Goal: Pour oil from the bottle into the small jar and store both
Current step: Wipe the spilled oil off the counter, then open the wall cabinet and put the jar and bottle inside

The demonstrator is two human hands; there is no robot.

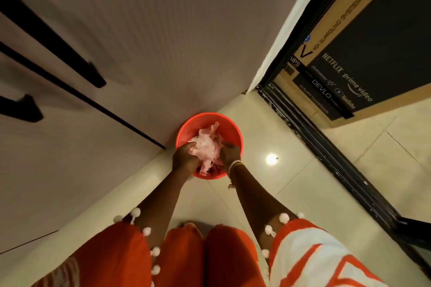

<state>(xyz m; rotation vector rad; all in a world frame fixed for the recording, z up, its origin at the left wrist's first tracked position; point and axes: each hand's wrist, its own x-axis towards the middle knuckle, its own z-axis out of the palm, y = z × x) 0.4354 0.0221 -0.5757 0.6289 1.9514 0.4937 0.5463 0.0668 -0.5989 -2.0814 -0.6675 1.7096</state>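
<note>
On the glossy cream tiled floor [291,184], against the pale cabinet [140,53], stands a round red plastic bucket [186,127]. Inside it, the left hand [184,158] and right hand [229,152] each clutch crumpled pink cloth [207,144], grip closed around the cloth. Neither oil bottle nor jar is visible.

One wide-angle view from a head-worn camera looks steeply down the person's front at the tiled floor [291,193]. Both forearms reach away from the lens toward a red bucket [233,128] near the frame's centre. Cabinet doors [116,30] bend across the upper left, a cardboard box [363,37] the upper right.
</note>
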